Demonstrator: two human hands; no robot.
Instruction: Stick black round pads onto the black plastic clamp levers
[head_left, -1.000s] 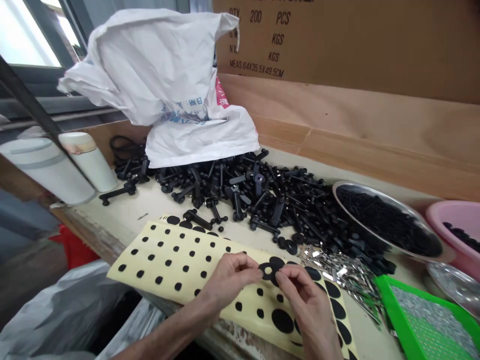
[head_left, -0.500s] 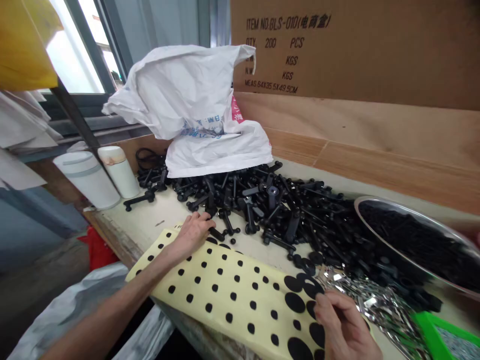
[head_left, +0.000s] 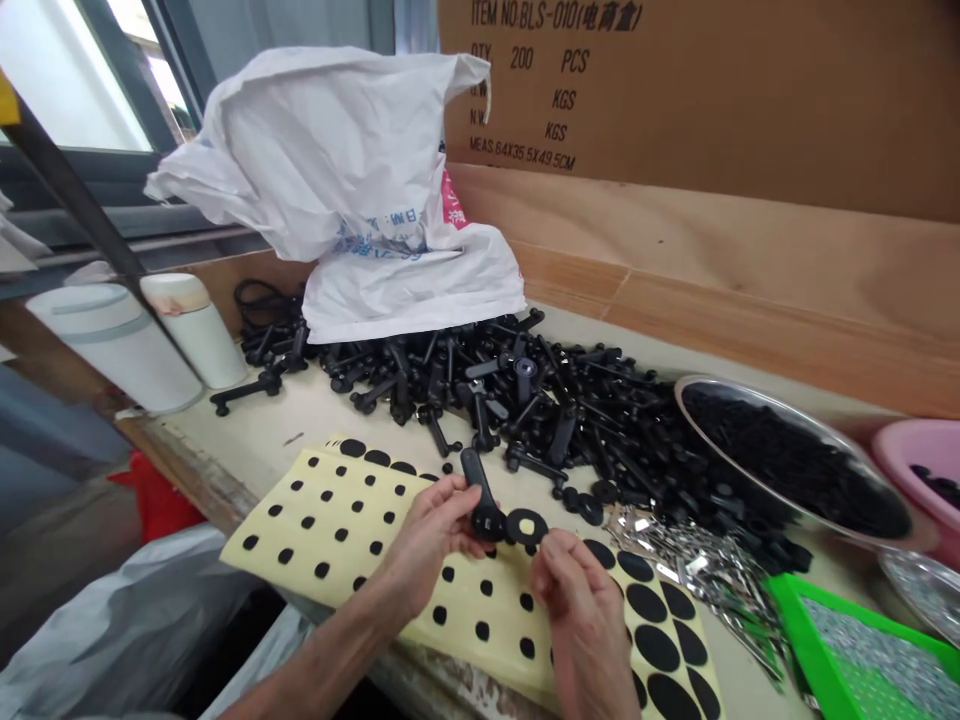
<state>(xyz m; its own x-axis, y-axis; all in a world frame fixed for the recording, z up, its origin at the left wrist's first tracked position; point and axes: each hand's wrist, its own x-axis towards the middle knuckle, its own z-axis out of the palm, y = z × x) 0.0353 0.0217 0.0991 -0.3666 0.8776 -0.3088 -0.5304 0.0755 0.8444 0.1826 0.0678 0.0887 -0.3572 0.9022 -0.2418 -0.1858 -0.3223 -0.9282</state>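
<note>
My left hand (head_left: 427,530) is closed around a black plastic lever part (head_left: 477,492), holding it over a pale yellow sticker sheet (head_left: 352,520) dotted with black discs. My right hand (head_left: 574,590) pinches a black ring-shaped sticker (head_left: 526,525) right beside the lever's round end. Both hands hover at the table's front edge. Behind them lies a big heap of the same black lever parts (head_left: 525,400).
A white plastic sack (head_left: 360,190) stands behind the heap, with cardboard boxes (head_left: 712,90) at the back. At right are a steel bowl of black screws (head_left: 787,455), a pink bowl (head_left: 922,460), loose metal clips (head_left: 697,565) and a green tray (head_left: 847,650). Two white containers (head_left: 150,340) stand left.
My left hand reached to the heap, took a black lever part and brought it back over the sheet. My right hand now holds the ring sticker next to it.
</note>
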